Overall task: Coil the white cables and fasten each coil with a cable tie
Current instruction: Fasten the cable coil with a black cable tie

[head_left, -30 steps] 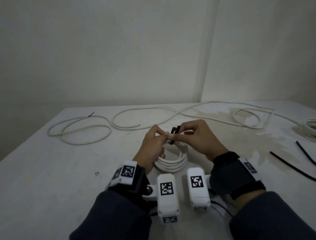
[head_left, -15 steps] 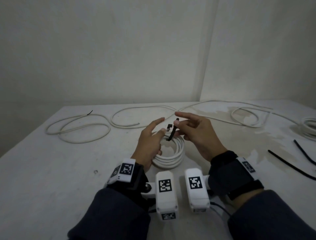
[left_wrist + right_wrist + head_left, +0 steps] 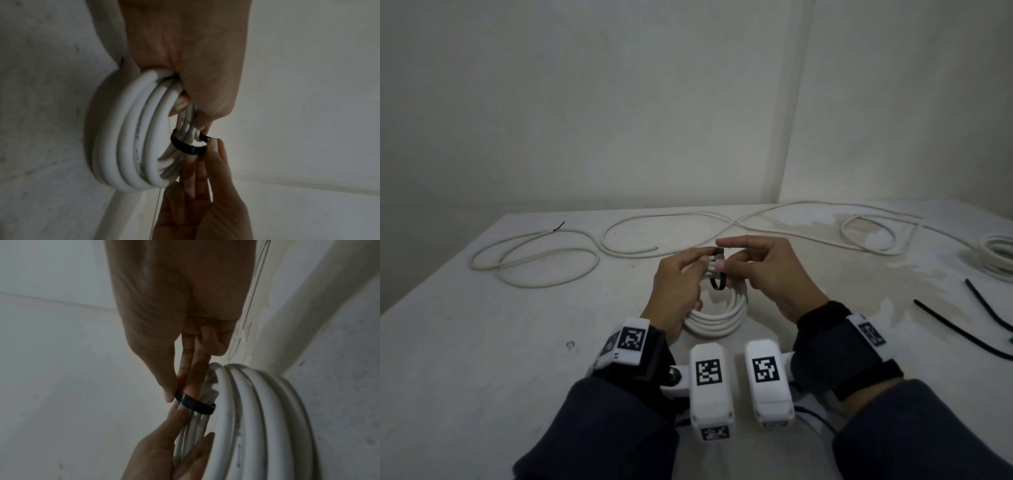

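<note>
A coil of white cable (image 3: 717, 318) lies on the table (image 3: 482, 359) between my wrists, its far side lifted. A black cable tie (image 3: 717, 282) loops around the strands there. My left hand (image 3: 703, 260) grips the coil's strands next to the tie, fingers curled round them. In the left wrist view the coil (image 3: 127, 138) stands on edge with the tie (image 3: 185, 145) across it. My right hand (image 3: 726, 255) pinches the tie between thumb and fingers; the right wrist view shows the ribbed tie (image 3: 195, 404) under the thumb, beside the coil (image 3: 257, 410).
Loose white cables (image 3: 534, 260) snake across the back of the table, with a loop (image 3: 869, 236) at the back right. Another white coil (image 3: 1000, 257) sits at the right edge. Two spare black cable ties (image 3: 962, 329) lie on the right. Walls stand close behind.
Half a second ago both hands' fingers were spread with the tie standing up loose. Now both hands have closed in again and the tie forms a small loop around the strands.
</note>
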Motion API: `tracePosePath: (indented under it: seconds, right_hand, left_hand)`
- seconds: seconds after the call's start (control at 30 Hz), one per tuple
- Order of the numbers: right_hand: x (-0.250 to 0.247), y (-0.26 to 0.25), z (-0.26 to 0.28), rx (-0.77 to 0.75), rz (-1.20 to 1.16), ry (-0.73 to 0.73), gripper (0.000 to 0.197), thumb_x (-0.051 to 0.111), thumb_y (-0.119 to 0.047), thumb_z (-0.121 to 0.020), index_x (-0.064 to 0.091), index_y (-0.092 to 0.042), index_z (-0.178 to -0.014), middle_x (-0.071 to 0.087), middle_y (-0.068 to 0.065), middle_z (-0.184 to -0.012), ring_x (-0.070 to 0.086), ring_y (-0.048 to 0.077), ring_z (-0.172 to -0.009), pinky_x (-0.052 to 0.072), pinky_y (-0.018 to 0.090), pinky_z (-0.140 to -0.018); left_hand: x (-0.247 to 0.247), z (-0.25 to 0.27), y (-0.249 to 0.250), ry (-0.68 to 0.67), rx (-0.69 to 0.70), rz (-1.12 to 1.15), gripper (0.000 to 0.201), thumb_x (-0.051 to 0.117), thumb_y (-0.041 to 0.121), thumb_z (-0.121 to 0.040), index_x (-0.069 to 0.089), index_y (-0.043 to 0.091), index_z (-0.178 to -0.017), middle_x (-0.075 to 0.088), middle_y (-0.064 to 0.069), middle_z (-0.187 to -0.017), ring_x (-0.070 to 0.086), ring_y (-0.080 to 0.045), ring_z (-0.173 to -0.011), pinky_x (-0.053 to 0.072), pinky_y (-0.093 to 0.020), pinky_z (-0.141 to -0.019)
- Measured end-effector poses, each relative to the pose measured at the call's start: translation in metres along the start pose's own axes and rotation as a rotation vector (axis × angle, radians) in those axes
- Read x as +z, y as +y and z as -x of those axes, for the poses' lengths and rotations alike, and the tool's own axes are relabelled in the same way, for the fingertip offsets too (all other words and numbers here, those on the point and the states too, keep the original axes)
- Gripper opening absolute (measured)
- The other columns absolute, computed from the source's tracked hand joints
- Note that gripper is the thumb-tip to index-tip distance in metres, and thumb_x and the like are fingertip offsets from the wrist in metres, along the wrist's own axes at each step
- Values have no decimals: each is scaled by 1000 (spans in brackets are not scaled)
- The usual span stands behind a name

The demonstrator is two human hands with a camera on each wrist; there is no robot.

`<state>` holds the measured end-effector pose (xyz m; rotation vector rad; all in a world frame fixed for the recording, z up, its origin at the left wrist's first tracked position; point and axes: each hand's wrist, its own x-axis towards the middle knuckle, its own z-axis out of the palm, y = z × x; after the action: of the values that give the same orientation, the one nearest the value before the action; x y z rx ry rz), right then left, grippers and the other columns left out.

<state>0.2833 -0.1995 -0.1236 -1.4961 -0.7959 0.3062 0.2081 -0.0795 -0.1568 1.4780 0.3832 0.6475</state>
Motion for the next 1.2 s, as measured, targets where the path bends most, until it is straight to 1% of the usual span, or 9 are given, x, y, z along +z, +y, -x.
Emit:
tracePosePath:
  seconds: [0.13,0.3,0.4,0.47,0.7,0.8,0.97,1.1,1.2]
  right_hand:
    - [0,3,-2,-2,3,1,29,75,4,-76,70,1,-105,66,-1,-52,59,5,-46,40,8,-48]
    - [0,3,-2,-5,-32,21,26,74,5,-76,70,5,-101,64,-2,-49,59,5,-44,40,8,-45]
    - [0,4,-3,-20,-44,56,22,73,6,-77,70,5,-99,64,-2,-48,60,6,-44,39,8,-45]
    - [0,5,-4,-19,-60,75,22,71,7,-78,70,5,-100,64,-4,-48,60,5,-44,39,8,-46]
    - [1,9,-5,-34,-121,86,16,69,6,-80,71,6,-95,69,-2,-59,62,5,-51,46,13,-51]
    - [1,11,-6,-41,-113,93,16,70,4,-81,71,-1,-96,68,-3,-56,61,5,-50,46,14,-52]
    - [1,11,-7,-80,-70,107,10,71,3,-80,72,0,-89,69,1,-61,62,6,-51,46,14,-51]
    - [0,11,-5,-66,-17,55,17,73,1,-79,72,1,-95,69,11,-73,64,7,-59,48,15,-58]
    - [-1,10,-4,-4,-8,-29,33,80,4,-68,72,-8,-98,70,4,-76,68,11,-68,51,17,-66]
  left_hand:
    - [1,3,3,-31,28,-3,28,50,12,-97,72,29,-98,63,-6,-73,33,-13,-44,31,-19,-39]
    - [1,1,2,-40,51,-30,25,51,11,-97,72,21,-106,63,-3,-69,34,-10,-39,31,-18,-38]
    - [2,1,1,-55,73,-60,26,50,10,-97,70,25,-101,60,9,-55,35,-6,-36,30,-18,-37]
    - [3,0,1,-59,84,-86,26,49,10,-98,69,25,-100,57,13,-50,36,-3,-35,29,-18,-37]
    - [3,1,1,-75,100,-132,27,48,9,-97,72,19,-103,62,11,-56,42,-2,-35,31,-17,-36]
    - [3,0,0,-59,96,-142,27,48,9,-97,73,17,-107,64,7,-63,45,-1,-37,32,-17,-36]
    - [3,0,0,-78,74,-111,26,48,9,-98,72,15,-107,62,10,-59,43,-2,-36,32,-17,-37]
    - [3,-1,-3,-62,23,-93,24,50,13,-97,72,13,-107,63,5,-60,38,-7,-37,32,-19,-38]
    - [2,-1,-3,-43,-17,-83,25,50,14,-97,71,13,-109,67,-5,-76,41,-3,-36,32,-19,-39]
